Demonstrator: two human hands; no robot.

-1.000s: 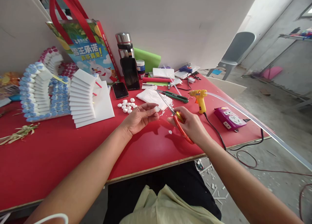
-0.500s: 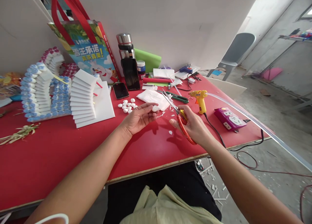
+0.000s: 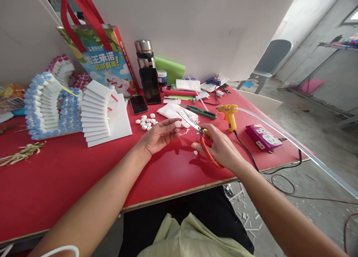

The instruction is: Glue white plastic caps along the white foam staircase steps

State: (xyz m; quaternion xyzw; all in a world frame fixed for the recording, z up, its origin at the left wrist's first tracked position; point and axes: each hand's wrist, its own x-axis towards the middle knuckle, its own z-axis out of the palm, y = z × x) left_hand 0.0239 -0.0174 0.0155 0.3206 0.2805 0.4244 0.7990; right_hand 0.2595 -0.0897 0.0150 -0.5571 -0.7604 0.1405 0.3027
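Note:
My left hand [image 3: 159,136] pinches a small white wrapped ball [image 3: 178,124] between thumb and fingertips, just above the red table. In my right hand [image 3: 223,144] is a pair of scissors [image 3: 208,151] with red and yellow handles. Their blades point left and away from me, close to the ball; I cannot tell whether they touch it. Beyond my left hand lies a small pile of similar white balls [image 3: 144,121]. Thin white sheets [image 3: 170,110] and little white scraps lie behind the blades.
A yellow glue gun [image 3: 229,117] and a purple power socket [image 3: 263,137] stand on the right. A green utility knife [image 3: 201,112], phones [image 3: 138,104], a steel flask [image 3: 144,52] and a carrier bag [image 3: 100,59] are farther back. Layered white foam pieces [image 3: 96,113] occupy the left.
My right hand has shifted slightly left with the scissors, bringing the blades nearer to the white ball. The ball has turned a little in my left fingertips.

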